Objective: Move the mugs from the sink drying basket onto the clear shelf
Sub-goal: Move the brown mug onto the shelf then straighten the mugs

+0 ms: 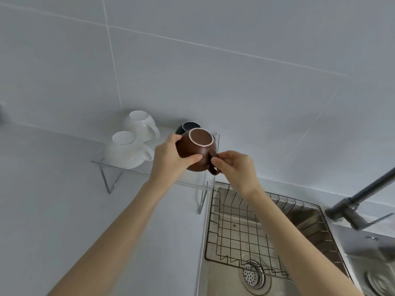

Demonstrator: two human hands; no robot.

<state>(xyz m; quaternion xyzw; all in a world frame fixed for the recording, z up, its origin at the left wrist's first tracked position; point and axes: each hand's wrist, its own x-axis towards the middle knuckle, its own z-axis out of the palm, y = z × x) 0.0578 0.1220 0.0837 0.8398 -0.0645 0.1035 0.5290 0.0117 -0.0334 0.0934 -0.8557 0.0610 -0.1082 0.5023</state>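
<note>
Left hand grip wrapped on brown mug body, thumb across front. Right hand grip pinched on mug's handle. Mug upside down, pale-ringed base up, over right end of clear shelf. Two white mugs inverted at shelf left; dark mug behind brown one. Wire basket right of shelf, in sink.

Dark mug mostly hidden behind the brown mug; only its bottom ring peeking out. Brown mug's near side covered by the left hand. Part of its handle tucked under the right hand fingers. Maybe touching the clear shelf, too hard to tell. Faucet cut off at the right edge. Sink cut off at the bottom. Drying basket partly hidden under the right arm. Blurry grey smudge at the left edge.
</note>
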